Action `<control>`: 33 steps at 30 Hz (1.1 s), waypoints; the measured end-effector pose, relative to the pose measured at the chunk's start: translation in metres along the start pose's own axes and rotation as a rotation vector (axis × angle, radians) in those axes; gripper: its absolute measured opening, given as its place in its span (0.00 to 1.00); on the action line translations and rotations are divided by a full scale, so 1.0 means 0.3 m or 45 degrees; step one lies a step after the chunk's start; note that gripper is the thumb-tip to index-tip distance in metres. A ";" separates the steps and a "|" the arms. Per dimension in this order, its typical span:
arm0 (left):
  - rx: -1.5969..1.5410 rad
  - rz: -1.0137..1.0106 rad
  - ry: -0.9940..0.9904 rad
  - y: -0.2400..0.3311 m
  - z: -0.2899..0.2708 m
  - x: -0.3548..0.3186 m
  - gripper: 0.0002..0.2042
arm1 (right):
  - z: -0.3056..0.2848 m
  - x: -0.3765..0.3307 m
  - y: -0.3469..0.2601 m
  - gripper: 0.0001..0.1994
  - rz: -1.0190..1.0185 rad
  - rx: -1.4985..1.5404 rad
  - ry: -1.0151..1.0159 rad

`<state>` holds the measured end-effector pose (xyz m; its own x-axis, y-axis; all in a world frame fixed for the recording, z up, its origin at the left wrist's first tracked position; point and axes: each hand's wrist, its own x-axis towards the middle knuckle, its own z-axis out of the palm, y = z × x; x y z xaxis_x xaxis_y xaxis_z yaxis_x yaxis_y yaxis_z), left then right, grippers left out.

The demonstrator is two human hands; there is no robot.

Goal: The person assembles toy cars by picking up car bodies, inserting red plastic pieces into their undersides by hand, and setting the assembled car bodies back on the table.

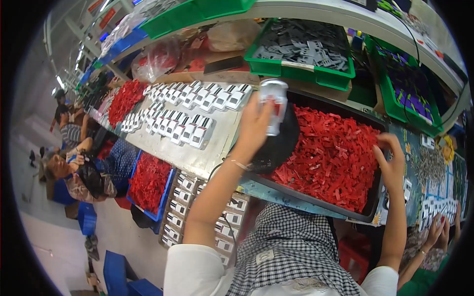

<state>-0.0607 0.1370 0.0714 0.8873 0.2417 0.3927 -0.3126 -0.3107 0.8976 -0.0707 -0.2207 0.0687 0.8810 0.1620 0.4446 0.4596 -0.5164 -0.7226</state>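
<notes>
Left hand (254, 123) has a tight grip on a white-and-red can (274, 106), up over the black tray (316, 197) of red plastic bits (331, 153). Right hand (392, 165) clamps the tray's edge. Can may slip & fall in, I think.

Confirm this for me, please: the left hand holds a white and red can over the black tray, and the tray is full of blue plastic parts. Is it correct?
Not fully. In the head view the plastic parts filling the black tray are red, not blue. The rest holds: the left hand grips a white and red can above the tray, while the right hand rests at its right edge.
</notes>
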 end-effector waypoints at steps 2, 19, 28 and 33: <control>0.658 0.210 0.219 -0.079 -0.168 -0.017 0.11 | -0.061 -0.117 0.087 0.10 0.026 -0.181 0.107; 1.586 -0.150 0.060 -0.526 -0.447 -0.196 0.27 | -0.144 -0.615 0.374 0.19 0.415 -1.103 0.267; 1.619 -0.132 0.097 -0.564 -0.499 -0.151 0.27 | -0.148 -0.620 0.302 0.23 0.439 -1.270 0.140; 1.669 -0.132 0.143 -0.638 -0.578 -0.097 0.27 | -0.176 -0.603 0.287 0.26 0.473 -1.148 0.107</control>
<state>-0.0855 0.3488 -0.0770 0.8344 0.3732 0.4056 0.3692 -0.9248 0.0915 -0.1964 -0.3387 -0.0460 0.9254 -0.1832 0.3319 -0.1346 -0.9772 -0.1641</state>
